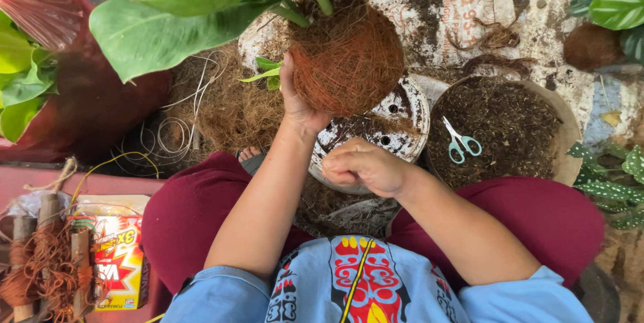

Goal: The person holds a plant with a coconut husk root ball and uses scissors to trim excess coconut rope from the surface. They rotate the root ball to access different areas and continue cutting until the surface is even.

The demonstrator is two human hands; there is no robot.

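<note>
Over lap, left hand (298, 105) cupping fiber-wrapped root ball (347, 58) of leafy plant (201, 1), grip closed on its left side, ball held up above white tray (406, 105). Right hand (362, 167) fisted just below, fingers curled shut; can't tell what's inside, if anything. Scissors (460, 140) lying on soil in round basin (563, 138) to the right. Twine spools (40, 262) far left.

A round root ball (347, 55) wrapped in reddish-brown coconut fibre is held upright at 12 o'clock, above a white perforated tray (402, 115). Large green leaves (201, 1) rise from its top, spreading toward 10 o'clock. Its left flank is cupped.
</note>
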